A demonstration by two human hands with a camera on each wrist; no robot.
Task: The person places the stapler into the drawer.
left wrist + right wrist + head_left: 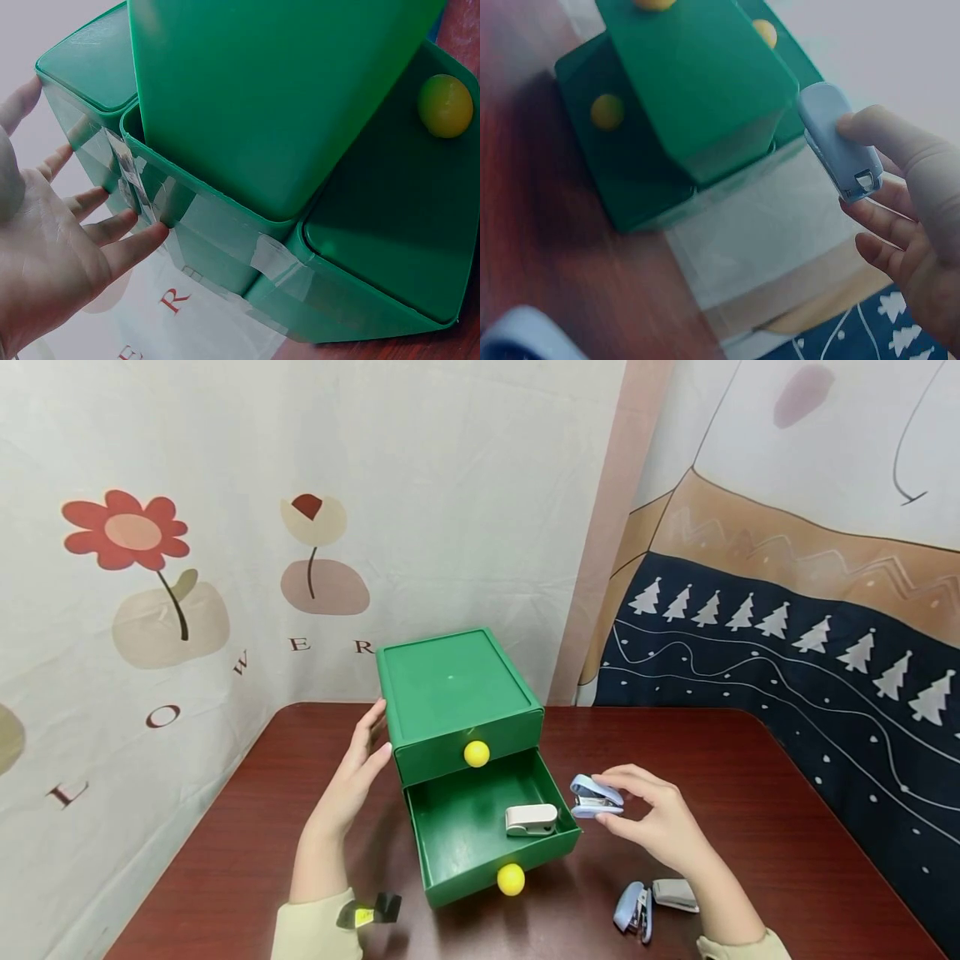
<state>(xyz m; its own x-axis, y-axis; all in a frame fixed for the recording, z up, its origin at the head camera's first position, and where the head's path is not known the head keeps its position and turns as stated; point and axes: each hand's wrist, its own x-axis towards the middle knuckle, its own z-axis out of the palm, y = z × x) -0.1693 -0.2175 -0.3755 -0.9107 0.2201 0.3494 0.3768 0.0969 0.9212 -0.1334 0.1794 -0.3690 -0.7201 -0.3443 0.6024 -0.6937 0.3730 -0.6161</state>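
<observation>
A green drawer cabinet [457,681] stands on the table, its middle drawer [453,852] pulled out. Inside that drawer, toward the right, lies a white stapler [531,818]. My left hand [348,785] rests its outstretched fingers against the cabinet's left side; the left wrist view shows the fingertips on the taped side panel [210,232]. Between thumb and fingers my right hand [652,810] pinches a light blue stapler [597,798], held just right of the open drawer. On the table below that hand lie another blue stapler [633,910] and a pale grey stapler [675,894], partly hidden by the wrist.
Yellow round knobs [511,879] stick out from the drawer fronts. The dark red table [247,852] ends at a printed cloth backdrop [480,510] behind the cabinet. A black strap with a yellow patch [367,913] hangs at my left sleeve.
</observation>
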